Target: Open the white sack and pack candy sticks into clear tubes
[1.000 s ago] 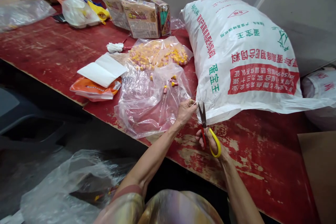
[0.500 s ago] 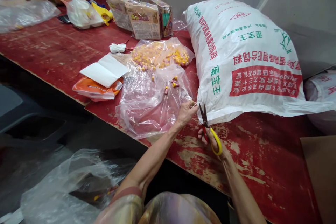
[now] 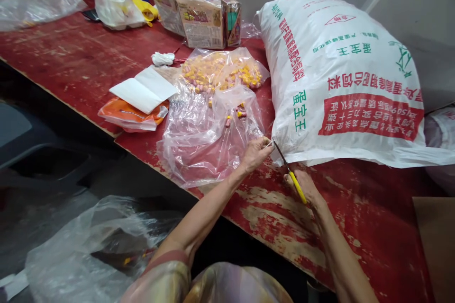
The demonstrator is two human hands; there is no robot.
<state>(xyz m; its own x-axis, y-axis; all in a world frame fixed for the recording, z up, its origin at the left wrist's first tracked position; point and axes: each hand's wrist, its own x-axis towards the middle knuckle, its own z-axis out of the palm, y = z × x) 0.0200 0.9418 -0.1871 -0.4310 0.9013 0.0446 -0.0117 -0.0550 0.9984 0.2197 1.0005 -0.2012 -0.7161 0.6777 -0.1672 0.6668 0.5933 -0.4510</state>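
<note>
A big white woven sack (image 3: 341,80) with red and green print lies on the worn red table (image 3: 71,61). My left hand (image 3: 255,154) pinches a thin white string at the sack's near corner. My right hand (image 3: 304,185) grips yellow-handled scissors (image 3: 289,173), turned edge-on, with the blade tips right at that string and corner. Both hands are closed.
Left of my hands lie crumpled clear plastic bags (image 3: 206,137), one with several yellow and pink small pieces (image 3: 220,71). Farther left sit white paper on an orange bag (image 3: 137,104), printed boxes (image 3: 199,19) at the back, and a clear bag (image 3: 88,251) below the table edge.
The scissors have rotated from flat with blades apart to edge-on, their tips now at the string by the sack corner. My left hand keeps its pinch. The view shifted slightly.
</note>
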